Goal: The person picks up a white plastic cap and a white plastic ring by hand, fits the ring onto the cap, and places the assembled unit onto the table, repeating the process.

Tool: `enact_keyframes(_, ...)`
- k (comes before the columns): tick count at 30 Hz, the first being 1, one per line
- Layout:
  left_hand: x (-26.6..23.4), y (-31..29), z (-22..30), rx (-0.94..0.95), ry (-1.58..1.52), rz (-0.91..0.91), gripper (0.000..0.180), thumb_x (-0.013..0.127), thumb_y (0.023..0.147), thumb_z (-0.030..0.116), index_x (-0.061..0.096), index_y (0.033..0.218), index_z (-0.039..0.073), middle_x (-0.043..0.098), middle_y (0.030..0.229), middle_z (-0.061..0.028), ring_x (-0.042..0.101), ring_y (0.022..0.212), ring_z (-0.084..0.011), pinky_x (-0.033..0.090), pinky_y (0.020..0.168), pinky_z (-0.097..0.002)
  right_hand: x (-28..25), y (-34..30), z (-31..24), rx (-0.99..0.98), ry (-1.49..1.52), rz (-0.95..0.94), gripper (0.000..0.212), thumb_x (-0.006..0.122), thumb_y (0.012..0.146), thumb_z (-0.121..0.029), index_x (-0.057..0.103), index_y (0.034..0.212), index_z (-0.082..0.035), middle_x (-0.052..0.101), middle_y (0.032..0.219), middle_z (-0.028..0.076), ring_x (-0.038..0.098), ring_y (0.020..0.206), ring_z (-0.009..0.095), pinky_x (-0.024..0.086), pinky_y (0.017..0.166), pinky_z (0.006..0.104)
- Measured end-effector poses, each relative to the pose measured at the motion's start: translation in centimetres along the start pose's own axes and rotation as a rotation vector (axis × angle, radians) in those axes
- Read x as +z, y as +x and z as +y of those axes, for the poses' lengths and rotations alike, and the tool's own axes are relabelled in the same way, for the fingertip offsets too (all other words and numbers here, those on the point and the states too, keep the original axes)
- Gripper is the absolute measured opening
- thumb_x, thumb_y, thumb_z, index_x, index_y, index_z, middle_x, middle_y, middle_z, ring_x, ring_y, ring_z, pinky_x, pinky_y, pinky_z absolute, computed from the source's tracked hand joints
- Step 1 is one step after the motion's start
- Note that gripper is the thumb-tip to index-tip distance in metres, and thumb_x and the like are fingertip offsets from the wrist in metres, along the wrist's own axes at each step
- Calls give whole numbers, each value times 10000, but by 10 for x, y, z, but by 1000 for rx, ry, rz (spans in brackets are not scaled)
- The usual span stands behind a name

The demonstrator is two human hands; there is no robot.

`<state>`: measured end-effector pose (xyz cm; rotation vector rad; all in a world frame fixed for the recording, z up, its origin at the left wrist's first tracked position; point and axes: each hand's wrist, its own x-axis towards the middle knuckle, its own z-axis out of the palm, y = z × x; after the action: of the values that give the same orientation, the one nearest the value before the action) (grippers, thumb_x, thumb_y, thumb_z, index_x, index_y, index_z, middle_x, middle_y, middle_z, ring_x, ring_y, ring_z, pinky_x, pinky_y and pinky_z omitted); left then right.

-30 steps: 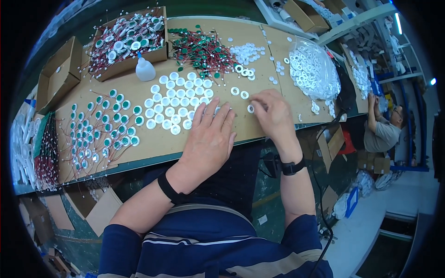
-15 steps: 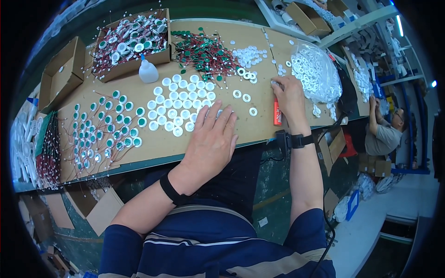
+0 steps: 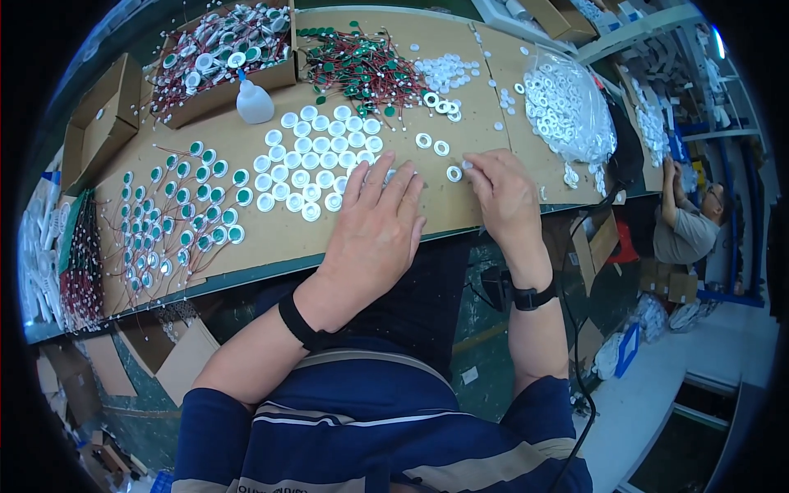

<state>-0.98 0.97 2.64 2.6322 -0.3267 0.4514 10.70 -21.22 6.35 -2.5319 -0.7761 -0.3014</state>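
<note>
My left hand (image 3: 374, 226) lies flat with fingers apart, its fingertips over the right edge of a group of round white caps (image 3: 312, 162). My right hand (image 3: 508, 197) is closed in a pinch on a small translucent white disc (image 3: 467, 164). Right beside that disc lies a white ring (image 3: 454, 173) on the brown tabletop (image 3: 427, 205). Two more white rings (image 3: 441, 148) are slightly farther away. Left of the caps sit several white caps with green discs and red wires (image 3: 201, 197).
A carton of wired discs (image 3: 271, 74) stands far left, near a white squeeze bottle (image 3: 255, 103). Green discs with red wires (image 3: 362, 70) are heaped behind, beside loose white discs (image 3: 448, 74). Right lies a plastic bag of white rings (image 3: 567, 107). Another person (image 3: 689, 226) sits far right.
My right hand has moved left and nearer, from the loose discs at the back to the white ring. The red object beside it is now hidden. My left hand stays over the caps.
</note>
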Motion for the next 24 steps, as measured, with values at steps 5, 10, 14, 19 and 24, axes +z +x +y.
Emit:
enact_keyframes(5,3,-1,1,1,3,11,560,806,1074,235,707,1571,-4,655,1672,-186,492,1668,-429,323,1422,-610,8,-2,-2,-66,-48,-27,210,819,1063,-73,863,1263,-28,805,1157,166,779,1063,388,629,937,467)
enact_keyframes(10,4,-1,0,-7,-4,11,562,809,1074,234,706,1573,-4,655,1674,-187,491,1668,-431,322,1423,-613,14,-9,-21,-118,82,-124,212,836,1037,-47,856,1247,-34,802,1150,164,773,1094,400,629,947,474)
enact_keyframes(14,4,-1,0,-6,-10,20,558,814,1072,232,712,1573,8,659,1671,-185,490,1669,-432,318,1424,-615,14,-14,-30,-122,119,-93,198,854,1027,-46,857,1225,-29,801,1134,159,785,1061,394,637,923,468)
enact_keyframes(19,3,-1,0,13,-11,41,494,790,1087,235,737,1518,-1,668,1630,-196,505,1648,-429,326,1416,-607,11,-18,-42,-53,40,-53,186,874,1021,-57,860,1204,-25,804,1117,146,801,1009,386,647,876,463)
enact_keyframes(24,3,-1,-1,0,-35,38,411,821,1060,191,775,1441,42,663,1661,-179,495,1665,-435,324,1420,-619,11,-20,-47,-51,9,-27,185,889,1018,-77,864,1195,-27,809,1113,139,808,1001,388,649,862,471)
